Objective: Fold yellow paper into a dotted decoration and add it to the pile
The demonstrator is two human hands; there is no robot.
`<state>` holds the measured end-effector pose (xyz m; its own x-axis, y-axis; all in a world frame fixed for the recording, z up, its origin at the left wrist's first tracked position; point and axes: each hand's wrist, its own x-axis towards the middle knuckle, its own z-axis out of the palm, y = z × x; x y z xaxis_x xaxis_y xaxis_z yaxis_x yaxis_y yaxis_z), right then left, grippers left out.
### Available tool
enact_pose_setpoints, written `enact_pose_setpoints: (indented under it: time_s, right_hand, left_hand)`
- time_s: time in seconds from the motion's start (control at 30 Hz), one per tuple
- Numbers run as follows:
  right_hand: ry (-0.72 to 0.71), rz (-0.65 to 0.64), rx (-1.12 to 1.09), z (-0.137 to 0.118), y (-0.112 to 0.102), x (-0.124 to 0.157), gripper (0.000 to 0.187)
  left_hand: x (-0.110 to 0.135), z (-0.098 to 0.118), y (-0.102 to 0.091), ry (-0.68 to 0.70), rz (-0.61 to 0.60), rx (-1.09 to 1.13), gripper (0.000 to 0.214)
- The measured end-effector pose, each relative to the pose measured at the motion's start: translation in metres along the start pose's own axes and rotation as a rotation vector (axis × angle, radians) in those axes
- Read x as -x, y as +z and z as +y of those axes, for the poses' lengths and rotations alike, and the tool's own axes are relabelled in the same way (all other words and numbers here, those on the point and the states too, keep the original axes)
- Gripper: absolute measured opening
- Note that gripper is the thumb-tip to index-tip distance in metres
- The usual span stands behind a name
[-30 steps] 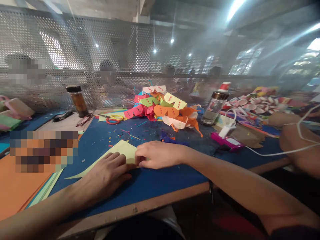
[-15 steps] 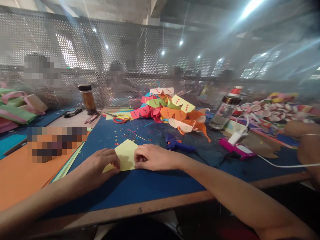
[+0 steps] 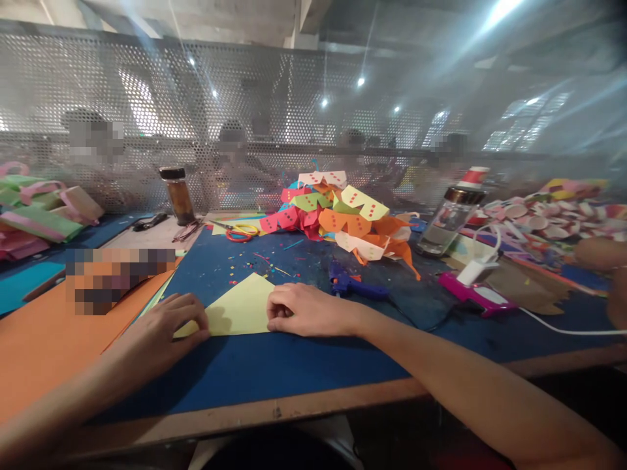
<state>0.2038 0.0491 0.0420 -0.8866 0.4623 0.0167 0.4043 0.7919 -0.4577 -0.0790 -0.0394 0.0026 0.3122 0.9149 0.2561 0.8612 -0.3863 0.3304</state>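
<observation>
A folded pale yellow paper (image 3: 240, 310) lies flat on the blue table mat (image 3: 274, 362) in front of me. My left hand (image 3: 164, 326) presses its left corner with the fingers curled down onto it. My right hand (image 3: 298, 309) holds the right edge, fingers bent and pinching the paper against the mat. Behind the paper sits a heap of coloured folded paper pieces (image 3: 343, 219) with dots.
A blue glue gun (image 3: 350, 286), scissors with yellow and red handles (image 3: 238, 230), a dark jar (image 3: 177, 194), a glass bottle (image 3: 453, 212) and a pink phone with a white charger (image 3: 477, 287) lie around. Orange sheets (image 3: 44, 346) are stacked at left. A perforated metal screen (image 3: 294, 117) stands behind, people beyond it.
My left hand has slid leftwards along the yellow paper, uncovering more of it. My right hand has stayed on the right edge. The view has shifted slightly.
</observation>
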Motion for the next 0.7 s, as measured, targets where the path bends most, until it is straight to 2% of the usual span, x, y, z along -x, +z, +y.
enact_pose_setpoints:
  time_s: [0.4,0.7]
  right_hand:
    - [-0.008,0.01,-0.018,0.002,0.001,0.001,0.012]
    - [-0.018,0.003,-0.01,0.003,0.001,0.001,0.012]
  left_hand:
    - [0.017,-0.016,-0.001,-0.096,0.105,0.058,0.036]
    - [0.024,-0.017,-0.007,-0.128,0.082,0.071,0.035]
